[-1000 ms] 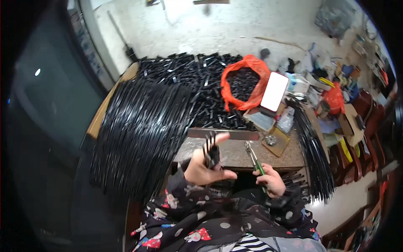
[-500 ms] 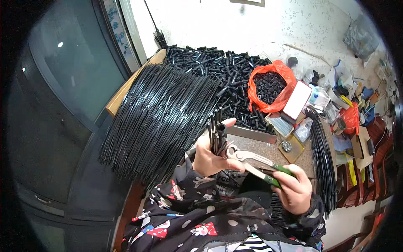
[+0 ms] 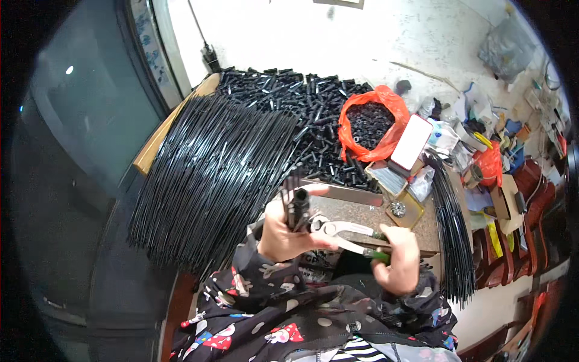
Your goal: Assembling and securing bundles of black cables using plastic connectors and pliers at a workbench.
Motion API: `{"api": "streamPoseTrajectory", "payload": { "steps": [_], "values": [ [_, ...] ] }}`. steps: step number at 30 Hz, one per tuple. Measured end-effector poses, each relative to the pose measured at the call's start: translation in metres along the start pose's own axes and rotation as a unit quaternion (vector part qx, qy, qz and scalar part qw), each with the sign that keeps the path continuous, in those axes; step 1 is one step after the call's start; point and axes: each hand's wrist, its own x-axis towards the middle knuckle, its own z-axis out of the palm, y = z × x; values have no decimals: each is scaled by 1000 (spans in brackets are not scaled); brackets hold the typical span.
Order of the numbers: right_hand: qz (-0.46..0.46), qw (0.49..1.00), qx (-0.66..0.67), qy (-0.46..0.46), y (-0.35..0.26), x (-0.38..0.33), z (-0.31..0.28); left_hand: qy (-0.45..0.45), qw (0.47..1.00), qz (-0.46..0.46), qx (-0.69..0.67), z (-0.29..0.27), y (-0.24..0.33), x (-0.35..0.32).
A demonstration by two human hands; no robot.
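My left hand (image 3: 278, 235) is closed around a short black tube (image 3: 300, 199) with an open round end and several thin black rods (image 3: 287, 192) standing up beside it. My right hand (image 3: 400, 259) is wrapped on the green handles of a pair of pliers (image 3: 350, 227) with pale metal jaws. Those jaws reach the lower end of the tube and rods, beside my left thumb. What exactly lies between them is too small to tell.
Left of my hands lies a wide pile of long black rods (image 3: 205, 175), and behind it a heap of black tube parts (image 3: 271, 87). A red plastic bag (image 3: 347, 136) holds small black pieces. A phone-like white slab (image 3: 412, 143) and a rod bundle (image 3: 455, 241) are at right.
The whole view has shifted slightly, moving the scene left. The tube in my left hand has turned, showing its open end more. My right hand and the pliers have tilted a little.
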Motion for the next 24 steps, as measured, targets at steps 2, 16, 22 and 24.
{"api": "streamPoseTrajectory", "payload": {
  "steps": [2,16,22,24],
  "values": [
    [-24,995,-39,-91,-10,6,-22,12,999,30,11,-4,-7,-5],
    [-43,997,40,-59,-9,-1,-9,-12,999,-41,-1,-9,12,-9],
    [311,498,681,-438,4,-35,25,-105,985,-60,-120,-5,-2,-4],
    [299,630,551,-459,-14,-13,18,-87,994,-25,-56,-11,7,-4]
  ]
}}
